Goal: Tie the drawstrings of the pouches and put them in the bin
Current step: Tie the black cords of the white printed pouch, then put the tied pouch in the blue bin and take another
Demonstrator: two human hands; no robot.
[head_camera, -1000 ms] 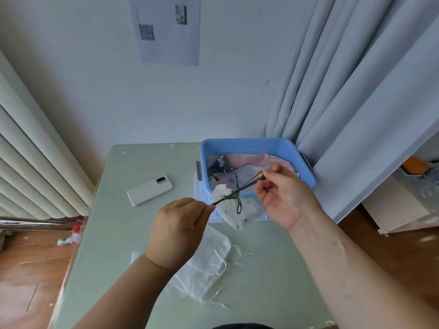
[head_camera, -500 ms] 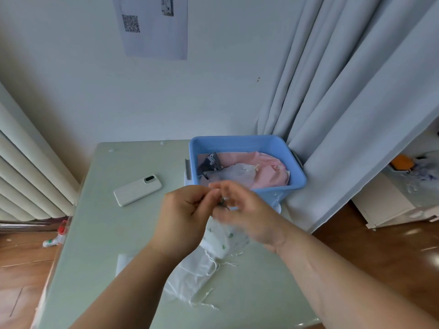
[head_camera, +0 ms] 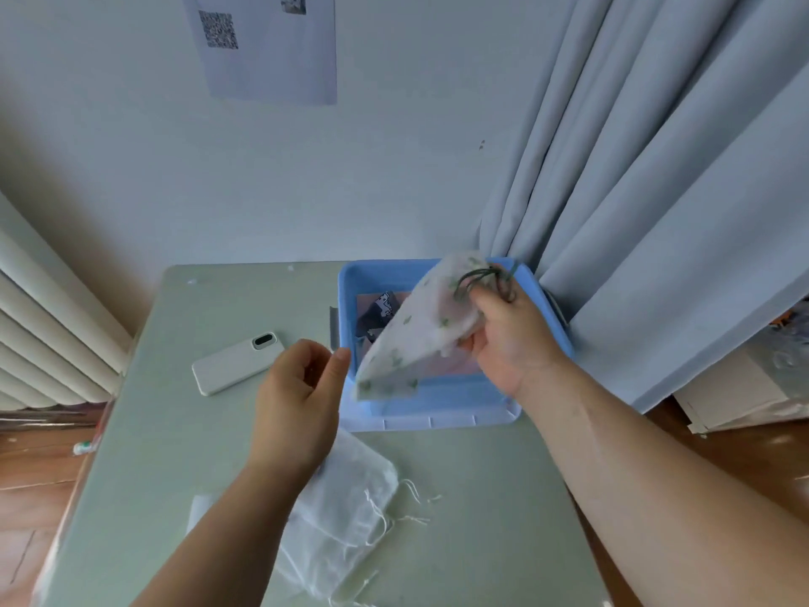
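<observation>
My right hand (head_camera: pixel 508 339) grips a white pouch with green leaf print (head_camera: pixel 416 335) by its gathered top, where the dark green drawstring (head_camera: pixel 481 280) is looped. The pouch hangs tilted over the blue bin (head_camera: pixel 437 405) at the table's far right. Inside the bin lie a pink pouch and a dark patterned pouch (head_camera: pixel 381 311). My left hand (head_camera: pixel 302 396) hovers left of the bin, fingers loosely curled and holding nothing. Sheer white pouches (head_camera: pixel 346 519) with white strings lie on the table under my left forearm.
A white phone (head_camera: pixel 236 363) lies face down on the pale green table (head_camera: pixel 175 431), left of the bin. Grey curtains (head_camera: pixel 656 212) hang right behind the bin. A radiator stands at the left. Wooden floor shows on both sides.
Both hands were pulling the green drawstring tight in front of the bin. Now my left hand has let go and my right hand has carried the pouch over the bin.
</observation>
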